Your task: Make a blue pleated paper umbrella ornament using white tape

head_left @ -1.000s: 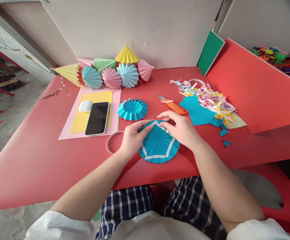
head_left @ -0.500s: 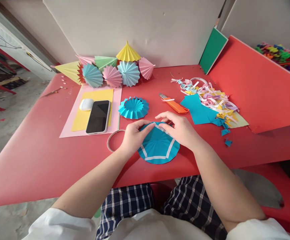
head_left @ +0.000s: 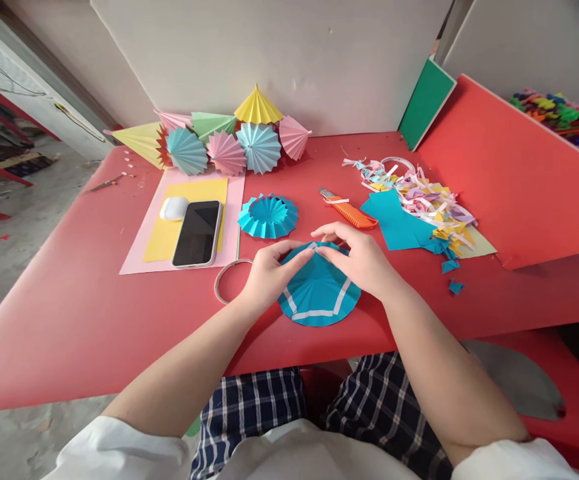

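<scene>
A pleated blue paper disc (head_left: pixel 319 290) lies on the red table in front of me, with white tape strips (head_left: pixel 314 314) set along its surface near the rim. My left hand (head_left: pixel 275 268) grips the disc's far edge, thumb on top and fingers beyond the rim. Beside it, my right hand (head_left: pixel 356 257) pinches at the same far edge, thumb and index finger at a white strip there. Both thumbs nearly meet, and the hands partly hide the upper strips. Behind the disc sits a folded blue paper ring (head_left: pixel 268 217).
An orange box cutter (head_left: pixel 352 212) lies behind my right hand, near blue paper (head_left: pixel 399 220) and paper scraps (head_left: pixel 414 187). To the left are a tape roll (head_left: pixel 222 283), a phone (head_left: pixel 196 233) and a white case (head_left: pixel 173 209). Paper umbrellas (head_left: pixel 262 148) stand at the back.
My hands stay at the disc's far edge, their thumbs slightly shifted. The disc sits slightly farther right in view; the other things stay put.
</scene>
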`<state>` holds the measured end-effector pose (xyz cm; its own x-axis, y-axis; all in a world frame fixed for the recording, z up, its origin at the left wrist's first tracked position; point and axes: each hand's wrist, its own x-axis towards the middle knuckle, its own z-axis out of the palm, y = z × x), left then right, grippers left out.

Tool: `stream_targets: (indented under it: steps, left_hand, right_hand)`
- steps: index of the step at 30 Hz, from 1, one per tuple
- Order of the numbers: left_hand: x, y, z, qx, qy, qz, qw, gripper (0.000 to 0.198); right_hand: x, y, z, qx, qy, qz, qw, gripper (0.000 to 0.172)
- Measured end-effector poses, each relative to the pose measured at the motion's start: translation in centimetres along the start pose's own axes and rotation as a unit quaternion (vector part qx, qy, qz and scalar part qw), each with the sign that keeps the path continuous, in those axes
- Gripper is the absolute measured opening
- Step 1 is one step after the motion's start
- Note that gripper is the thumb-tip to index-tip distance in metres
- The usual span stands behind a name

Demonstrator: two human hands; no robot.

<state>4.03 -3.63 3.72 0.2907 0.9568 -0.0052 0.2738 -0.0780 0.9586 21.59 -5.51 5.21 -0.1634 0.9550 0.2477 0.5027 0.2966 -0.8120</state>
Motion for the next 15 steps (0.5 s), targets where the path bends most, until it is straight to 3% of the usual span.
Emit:
stream_targets:
  steps: [15]
  left_hand:
    - [-0.21,-0.18,0.06,0.069,-0.01,0.006,0.998,0.033]
  right_hand:
    - [0.16,0.42,-0.25,0.008,0.059,0.007,0.998,0.023]
